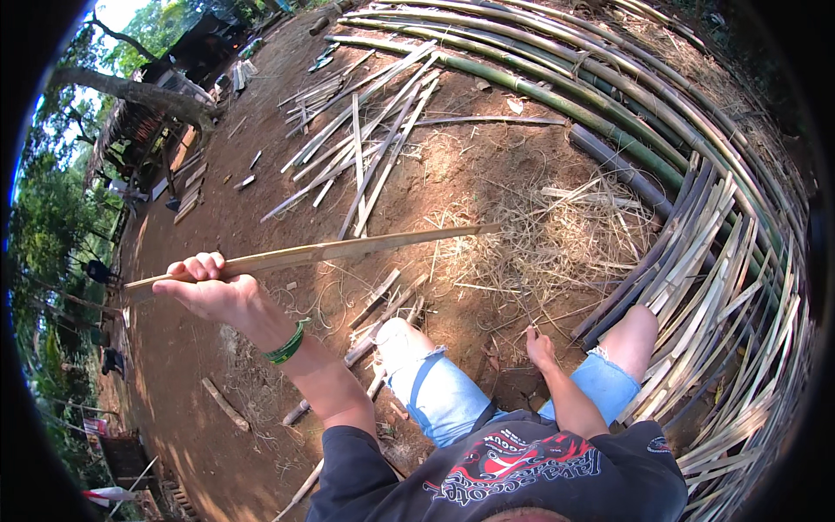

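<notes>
My left hand [213, 283], with a green band at its wrist, is raised out to the left and closed round a long bamboo strip [348, 250]. The strip runs level from the hand across to the right, its far end above a heap of thin shavings. Low between my knees, my right hand [541, 348] is closed. Something thin and dark pokes up from its fingers, too small to name. The right hand is apart from the strip. Fine bamboo shavings [557, 235] lie on the ground just beyond it.
Split bamboo strips [365, 148] lie scattered ahead on the brown dirt. Long green bamboo poles [539, 87] stretch across the far right. A big bundle of cut strips [722, 287] lies by my right knee. Short sticks [383, 317] lie by my left knee.
</notes>
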Demonstrator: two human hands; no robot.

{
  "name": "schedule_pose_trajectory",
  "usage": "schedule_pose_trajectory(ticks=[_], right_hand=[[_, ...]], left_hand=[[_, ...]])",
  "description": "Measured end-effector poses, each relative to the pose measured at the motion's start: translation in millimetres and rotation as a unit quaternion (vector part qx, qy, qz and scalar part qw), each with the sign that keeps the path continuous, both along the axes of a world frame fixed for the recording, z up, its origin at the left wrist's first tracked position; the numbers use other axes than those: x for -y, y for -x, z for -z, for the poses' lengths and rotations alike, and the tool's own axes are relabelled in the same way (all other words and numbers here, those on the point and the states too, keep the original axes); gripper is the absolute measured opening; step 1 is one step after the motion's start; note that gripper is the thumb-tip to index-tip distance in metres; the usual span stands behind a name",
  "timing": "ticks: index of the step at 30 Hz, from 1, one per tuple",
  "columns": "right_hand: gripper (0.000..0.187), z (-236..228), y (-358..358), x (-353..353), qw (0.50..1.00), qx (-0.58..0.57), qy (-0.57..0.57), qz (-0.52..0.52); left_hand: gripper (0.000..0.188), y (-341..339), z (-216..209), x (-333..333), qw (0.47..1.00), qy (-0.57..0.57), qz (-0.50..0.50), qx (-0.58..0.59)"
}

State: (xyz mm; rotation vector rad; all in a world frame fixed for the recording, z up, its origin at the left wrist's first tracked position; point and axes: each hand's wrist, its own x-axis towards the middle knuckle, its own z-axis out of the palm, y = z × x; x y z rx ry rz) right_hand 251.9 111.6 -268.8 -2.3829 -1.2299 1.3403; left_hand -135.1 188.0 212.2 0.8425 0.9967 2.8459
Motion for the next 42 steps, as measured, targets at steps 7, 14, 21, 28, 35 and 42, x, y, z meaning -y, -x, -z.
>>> schedule_pose_trajectory(ticks=[7,14,21,28,35,42], right_hand=[[0.064,29.0,-12.5,4.5,0.998,0.052,-0.017,-0.024],[0.068,12.1,-8.3,-1.8,0.998,0.059,-0.001,-0.030],[0.085,3.6,-7.2,-1.1,0.999,0.021,-0.043,-0.015],[0.087,-27.8,22.0,10.1,0.941,-0.223,-0.148,0.207],[0.052,-61.5,14.8,12.5,0.964,-0.186,-0.114,0.152],[0.035,-169.6,-85.3,73.6,0.933,-0.165,-0.256,0.192]], left_hand=[[0.056,105.3,2.4,-85.1,0.970,-0.064,-0.123,0.201],[0.118,181.7,174.2,-221.4,0.882,0.372,0.091,0.275],[0.066,-16.7,382.9,-175.5,0.750,0.563,0.340,0.071],[0.096,-240.2,455.2,5.8,0.270,0.678,0.671,0.135],[0.065,-248.6,484.4,30.4,0.321,0.626,0.693,0.161],[0.044,-345.6,445.4,47.2,0.555,0.555,0.609,-0.114]])
